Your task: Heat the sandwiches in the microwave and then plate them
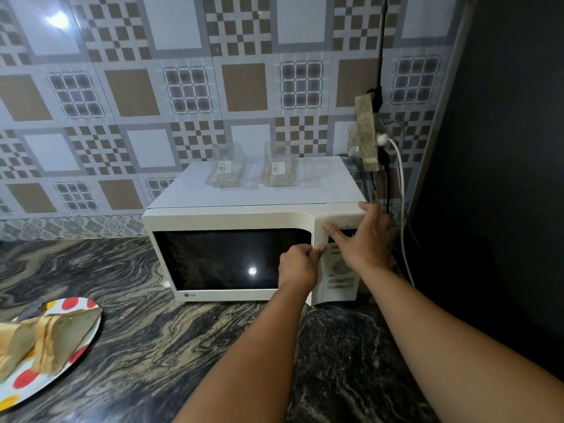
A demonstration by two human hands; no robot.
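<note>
A white microwave [232, 221] stands on the dark marbled counter with its door closed. My left hand [297, 265] curls its fingers around the right edge of the door. My right hand [360, 236] lies flat and spread against the control panel, braced at the microwave's top right corner. Triangular sandwiches [45, 337] lie on a white plate with red and yellow dots [80, 303] at the lower left. Two clear plastic sandwich packs [227, 170] [279, 167] rest on top of the microwave.
The counter [171, 355] spreads in front of the microwave. A power strip [366, 132] with plugs and cables hangs on the tiled wall right of the microwave. A dark wall [503, 148] closes off the right side.
</note>
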